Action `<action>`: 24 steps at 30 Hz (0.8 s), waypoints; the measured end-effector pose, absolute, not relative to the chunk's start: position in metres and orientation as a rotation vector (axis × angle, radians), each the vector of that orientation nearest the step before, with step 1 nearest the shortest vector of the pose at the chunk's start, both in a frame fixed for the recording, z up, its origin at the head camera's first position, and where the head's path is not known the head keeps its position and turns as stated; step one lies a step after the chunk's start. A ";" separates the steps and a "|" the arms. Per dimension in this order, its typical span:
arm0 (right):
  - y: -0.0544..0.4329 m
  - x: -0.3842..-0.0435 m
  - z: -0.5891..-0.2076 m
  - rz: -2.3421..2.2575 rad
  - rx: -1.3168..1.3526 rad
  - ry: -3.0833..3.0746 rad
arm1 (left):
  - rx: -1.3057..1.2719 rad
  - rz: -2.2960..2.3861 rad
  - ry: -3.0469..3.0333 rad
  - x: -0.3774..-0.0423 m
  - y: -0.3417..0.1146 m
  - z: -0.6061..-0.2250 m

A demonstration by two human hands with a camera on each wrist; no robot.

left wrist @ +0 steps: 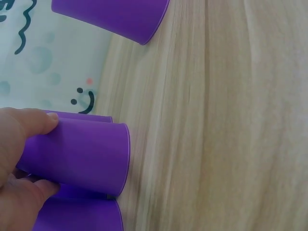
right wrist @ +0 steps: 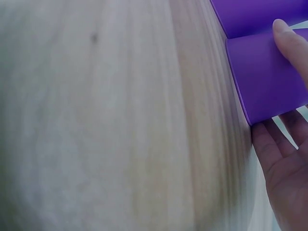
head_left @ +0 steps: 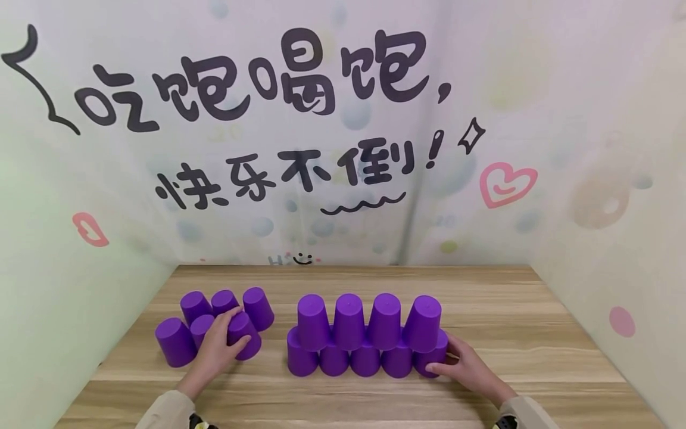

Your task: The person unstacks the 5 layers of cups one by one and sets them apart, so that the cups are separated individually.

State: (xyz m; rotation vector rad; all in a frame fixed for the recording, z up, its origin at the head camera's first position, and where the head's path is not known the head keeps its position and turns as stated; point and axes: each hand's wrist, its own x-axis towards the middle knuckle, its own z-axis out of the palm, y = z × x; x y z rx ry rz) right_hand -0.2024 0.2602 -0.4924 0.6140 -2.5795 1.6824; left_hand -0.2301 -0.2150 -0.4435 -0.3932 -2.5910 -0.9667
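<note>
In the head view, 15 purple cups stand upside down on the wood-grain tabletop, 6 in a loose group on the left and 9 in a 2-tier wall on the right. The left hand grips the near right cup of the group, its fingers on the far side of the cup and its thumb on the near side. The other 5 cups stand behind and to the left of it. The right hand holds the right end cup of the lower row of 5, thumb in front and fingers round the right side; the upper row of 4 rests across the gaps. All the cups look alike: plain purple, tapering to a flat closed end on top. Behind, black lettering marks the pale backdrop. In the left wrist view, the gripped cup lies between the fingertips and thumb, its side smooth and its rim thin, with other cups close against it. In the right wrist view, the thumb presses the end cup's side while the fingers reach round near its rim; a neighbouring cup touches it.
</note>
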 end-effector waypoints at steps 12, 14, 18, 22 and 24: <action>0.262 -0.204 -0.491 1.659 0.586 -2.614 | -0.508 -1.029 -2.452 -0.237 -0.207 -0.387; 0.262 -0.203 -0.491 1.657 0.586 -2.613 | -0.525 -1.070 -2.425 -0.239 -0.202 -0.375; 0.261 -0.203 -0.491 1.657 0.585 -2.614 | -0.597 -1.133 -2.323 -0.242 -0.186 -0.357; 0.261 -0.203 -0.491 1.663 0.604 -2.605 | -0.692 -1.209 -2.245 -0.238 -0.165 -0.345; 0.260 -0.203 -0.491 1.672 0.610 -2.595 | -0.738 -1.247 -2.231 -0.236 -0.156 -0.342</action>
